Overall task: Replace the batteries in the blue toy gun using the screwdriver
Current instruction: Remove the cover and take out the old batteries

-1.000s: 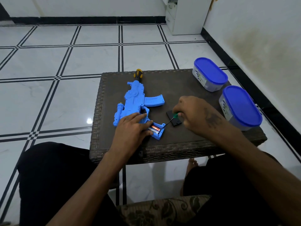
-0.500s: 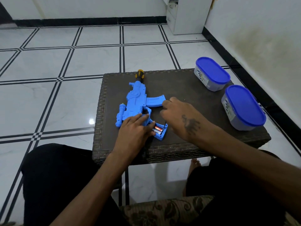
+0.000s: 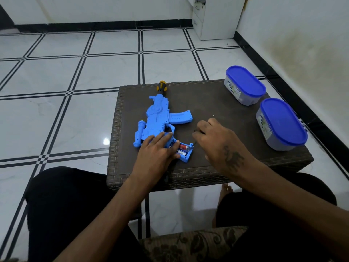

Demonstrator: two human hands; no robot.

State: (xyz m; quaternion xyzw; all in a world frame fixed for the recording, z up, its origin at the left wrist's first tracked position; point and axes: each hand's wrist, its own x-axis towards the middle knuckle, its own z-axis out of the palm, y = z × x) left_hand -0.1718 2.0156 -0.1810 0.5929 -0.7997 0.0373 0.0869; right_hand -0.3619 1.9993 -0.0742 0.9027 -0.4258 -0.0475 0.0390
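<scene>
My left hand (image 3: pixel 158 148) pressed flat, fingers straight, on the blue toy gun (image 3: pixel 160 121) near the desk's (image 3: pixel 217 103) left edge. My right hand (image 3: pixel 215 140) pinched a thin screwdriver (image 3: pixel 193 145), its tip at the open battery compartment (image 3: pixel 184 150).

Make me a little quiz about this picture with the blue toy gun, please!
1. True or false: the battery compartment of the blue plastic toy gun is open, with batteries showing.
2. Which hand presses flat on the gun's grip? A) the left hand B) the right hand
3. How many blue-lidded oval plastic containers stand on the dark woven wicker table?

Key
1. True.
2. A; the right hand pinches a thin screwdriver whose tip points into the compartment.
3. Two, near the table's right edge.
</scene>
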